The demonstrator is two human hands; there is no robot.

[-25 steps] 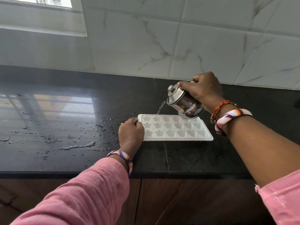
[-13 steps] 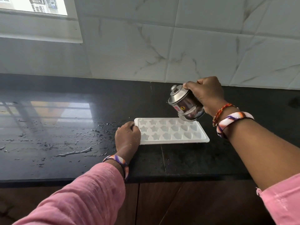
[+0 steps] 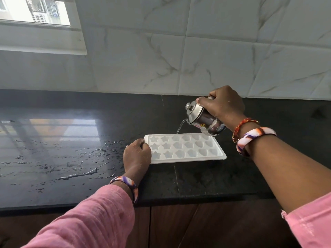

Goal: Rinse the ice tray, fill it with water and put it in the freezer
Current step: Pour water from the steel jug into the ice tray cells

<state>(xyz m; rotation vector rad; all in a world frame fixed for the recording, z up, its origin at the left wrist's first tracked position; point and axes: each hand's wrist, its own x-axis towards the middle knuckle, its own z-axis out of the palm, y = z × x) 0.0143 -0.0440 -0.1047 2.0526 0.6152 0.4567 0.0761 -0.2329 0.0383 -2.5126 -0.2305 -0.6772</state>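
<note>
Filling the ice tray [image 3: 186,149] lying on the counter [image 3: 197,179], left hand [image 3: 137,155] gripping its near-left end. Right hand [image 3: 222,104] wrapping a tilted steel pot [image 3: 202,120], streaming water [image 3: 180,127] into the far row. Next, probably shifting the stream to the remaining cells.

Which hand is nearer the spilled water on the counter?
Left. The left hand grips the ice tray beside the spilled water; the right hand tilts the steel pot beyond the tray.

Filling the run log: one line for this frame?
step: filling | right hand: tilts steel pot, pouring | left hand: grips ice tray | surface: counter
</note>
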